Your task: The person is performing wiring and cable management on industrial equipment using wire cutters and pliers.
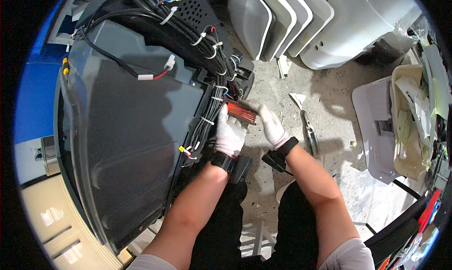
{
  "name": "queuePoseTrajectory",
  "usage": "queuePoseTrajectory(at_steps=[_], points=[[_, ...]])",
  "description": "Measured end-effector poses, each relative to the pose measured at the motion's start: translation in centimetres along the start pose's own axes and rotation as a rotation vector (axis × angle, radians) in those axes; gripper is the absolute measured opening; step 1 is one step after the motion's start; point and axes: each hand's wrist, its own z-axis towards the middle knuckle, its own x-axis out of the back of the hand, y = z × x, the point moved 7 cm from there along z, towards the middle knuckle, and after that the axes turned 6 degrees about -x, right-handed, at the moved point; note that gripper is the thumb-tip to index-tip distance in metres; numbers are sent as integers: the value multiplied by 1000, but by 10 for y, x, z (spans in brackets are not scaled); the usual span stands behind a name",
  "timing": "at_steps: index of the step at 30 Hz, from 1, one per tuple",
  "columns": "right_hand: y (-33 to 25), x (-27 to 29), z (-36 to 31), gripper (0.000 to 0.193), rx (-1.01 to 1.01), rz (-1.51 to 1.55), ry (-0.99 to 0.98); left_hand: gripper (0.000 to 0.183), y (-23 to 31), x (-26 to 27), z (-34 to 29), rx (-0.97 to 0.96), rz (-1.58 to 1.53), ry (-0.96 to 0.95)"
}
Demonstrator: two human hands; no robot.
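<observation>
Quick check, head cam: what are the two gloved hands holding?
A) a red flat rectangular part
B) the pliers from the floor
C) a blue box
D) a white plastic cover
A: the left hand and right hand both grip the red flat part beside the wire bundle; the pliers lie untouched on the floor.

White knit cloth gloves (230, 133) grip a glossy red plastic part (241, 111) beside a matt grey plastic panel (132, 143).

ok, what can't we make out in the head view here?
- Red ribbed rectangular part: its underside and any fastening, covered by the white-gloved left hand and right hand.
- Black wire bundle: its lower end, behind the grey moulded panel.
- Pliers on the floor: too small for detail.
</observation>
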Motion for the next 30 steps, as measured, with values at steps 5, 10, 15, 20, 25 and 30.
queuePoseTrajectory(at_steps=[5,10,15,20,25,30], points=[[53,-10,12,50,-438,832,-239,40,2,1,-1,5,-6,23],[34,-19,18,48,-280,95,-322,36,9,13,3,-34,-20,80],[24,-28,30,39,-56,-281,-147,33,10,7,7,0,-17,29],[16,-25,34,29,-271,-206,-181,39,15,18,12,20,149,16],[8,-6,20,42,-408,236,-188,41,22,19,14,-93,392,16],[-57,-25,9,53,-290,-258,54,41,9,41,40,-92,169,-109]])
